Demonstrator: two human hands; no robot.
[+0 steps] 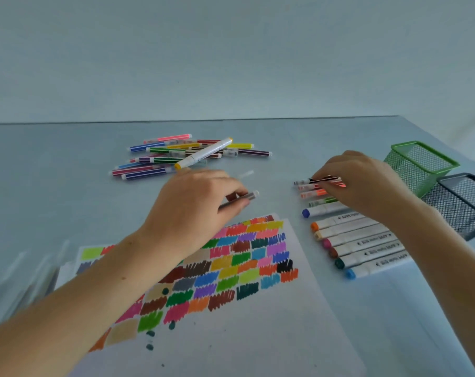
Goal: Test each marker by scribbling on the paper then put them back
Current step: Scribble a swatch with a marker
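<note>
Right now the right hand (358,183) is pinching a dark thin marker (323,180) lying crosswise atop the row by the bench's right edge, while the left hand (195,208) is gripping a grey marker (248,197) just beyond the scribbled paper (230,268), its tip pointing toward that row

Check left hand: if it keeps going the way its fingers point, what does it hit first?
Left hand, pinching a thin marker, points right. First in line is probably the row of thin markers under the right hand; bare table lies between.
</note>
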